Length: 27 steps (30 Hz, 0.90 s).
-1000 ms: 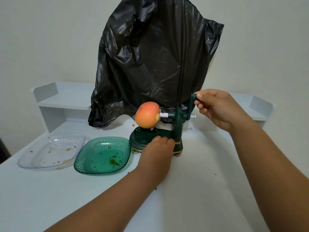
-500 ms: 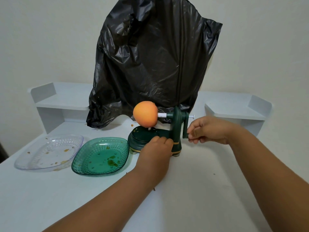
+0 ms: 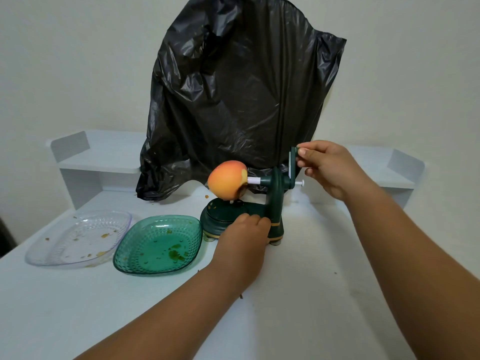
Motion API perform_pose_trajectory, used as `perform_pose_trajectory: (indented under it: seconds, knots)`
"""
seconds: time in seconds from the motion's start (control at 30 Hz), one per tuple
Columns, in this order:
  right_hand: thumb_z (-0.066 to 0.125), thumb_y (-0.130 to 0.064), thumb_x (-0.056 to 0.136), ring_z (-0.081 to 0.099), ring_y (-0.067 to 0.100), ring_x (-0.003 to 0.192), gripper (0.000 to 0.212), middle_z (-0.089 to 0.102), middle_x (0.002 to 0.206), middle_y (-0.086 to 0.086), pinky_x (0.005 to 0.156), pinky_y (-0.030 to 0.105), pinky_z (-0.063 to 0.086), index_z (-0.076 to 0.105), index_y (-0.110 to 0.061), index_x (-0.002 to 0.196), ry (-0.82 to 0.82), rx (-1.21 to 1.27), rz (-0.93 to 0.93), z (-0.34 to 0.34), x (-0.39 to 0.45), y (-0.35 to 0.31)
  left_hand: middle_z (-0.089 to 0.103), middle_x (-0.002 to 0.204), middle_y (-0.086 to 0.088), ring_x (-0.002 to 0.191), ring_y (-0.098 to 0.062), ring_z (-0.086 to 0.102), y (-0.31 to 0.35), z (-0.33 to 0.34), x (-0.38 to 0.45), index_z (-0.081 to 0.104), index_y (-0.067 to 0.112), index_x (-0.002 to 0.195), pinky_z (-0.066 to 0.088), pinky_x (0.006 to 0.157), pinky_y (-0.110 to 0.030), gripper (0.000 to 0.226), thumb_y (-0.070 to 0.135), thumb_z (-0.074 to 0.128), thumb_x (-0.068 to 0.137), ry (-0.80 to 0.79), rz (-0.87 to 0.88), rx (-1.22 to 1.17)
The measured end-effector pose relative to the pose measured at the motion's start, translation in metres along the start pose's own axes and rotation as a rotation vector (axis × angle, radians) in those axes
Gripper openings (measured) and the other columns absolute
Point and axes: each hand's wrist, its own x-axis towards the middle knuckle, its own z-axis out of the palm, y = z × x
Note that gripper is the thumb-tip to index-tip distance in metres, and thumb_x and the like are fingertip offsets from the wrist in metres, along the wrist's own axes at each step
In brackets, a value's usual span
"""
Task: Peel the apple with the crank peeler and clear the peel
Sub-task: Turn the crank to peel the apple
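Gripping the crank handle [image 3: 293, 162] at its twelve o'clock position, the right hand [image 3: 330, 170] is sitting at three o'clock from the apple [image 3: 227, 183], whose spindle axis is running nine-to-three, while the left hand [image 3: 242, 237] is clasping the crank peeler [image 3: 272, 203] base below.

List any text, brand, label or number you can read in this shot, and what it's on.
None: no readable text anywhere in this view.
Crank peeler: plain dark green, no brand or marking visible.
Black bag, green dish, clear dish: no lettering visible.
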Motion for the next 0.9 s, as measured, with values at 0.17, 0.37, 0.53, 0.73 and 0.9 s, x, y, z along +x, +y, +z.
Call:
perform_pose_trajectory:
  seconds: [0.17, 0.37, 0.53, 0.73, 0.9]
  knots:
    - [0.055, -0.003, 0.092, 0.065, 0.013, 0.072, 0.021, 0.073, 0.090, 0.007, 0.058, 0.024, 0.047, 0.070, -0.017, 0.096, 0.017, -0.391, 0.075, 0.005, -0.001, 0.038, 0.060, 0.106, 0.000, 0.098, -0.018, 0.048, -0.001, 0.000, 0.000, 0.055, 0.017, 0.110, 0.038, 0.073, -0.025, 0.018, 0.018, 0.056, 0.092, -0.006, 0.009, 0.010]
    - [0.070, -0.007, 0.086, 0.066, 0.015, 0.069, 0.004, 0.075, 0.082, 0.009, 0.060, 0.025, 0.049, 0.072, -0.010, 0.085, -0.425, -0.497, 0.285, -0.021, -0.030, 0.038, 0.060, 0.105, -0.001, 0.098, -0.019, 0.048, 0.002, -0.001, 0.000, 0.056, 0.017, 0.108, 0.036, 0.072, -0.025, 0.016, 0.017, 0.055, 0.092, -0.012, 0.013, 0.018]
    - [0.075, -0.014, 0.075, 0.060, 0.011, 0.056, 0.009, 0.069, 0.071, 0.011, 0.055, 0.019, 0.053, 0.073, -0.008, 0.081, -0.592, -0.091, 0.233, -0.032, -0.039, -0.011, 0.060, 0.105, 0.000, 0.097, -0.018, 0.049, 0.002, -0.003, 0.000, 0.056, 0.018, 0.107, 0.033, 0.069, -0.024, 0.016, 0.016, 0.056, 0.092, -0.011, 0.003, 0.022]
    - [0.063, -0.003, 0.091, 0.061, 0.010, 0.068, 0.011, 0.070, 0.080, 0.007, 0.063, 0.019, 0.050, 0.071, -0.010, 0.094, -0.067, 0.027, 0.004, -0.005, -0.003, -0.011, 0.060, 0.108, 0.000, 0.100, -0.018, 0.049, 0.001, -0.003, -0.001, 0.055, 0.018, 0.112, 0.038, 0.074, -0.025, 0.019, 0.017, 0.055, 0.093, -0.008, 0.014, 0.016]
    - [0.061, -0.005, 0.091, 0.066, 0.014, 0.077, 0.015, 0.073, 0.090, 0.005, 0.064, 0.025, 0.048, 0.071, -0.017, 0.090, -0.018, -0.378, 0.108, 0.002, 0.002, 0.030, 0.060, 0.108, 0.001, 0.101, -0.017, 0.048, 0.000, -0.003, -0.001, 0.054, 0.018, 0.112, 0.036, 0.076, -0.023, 0.019, 0.018, 0.055, 0.093, 0.000, 0.020, 0.021]
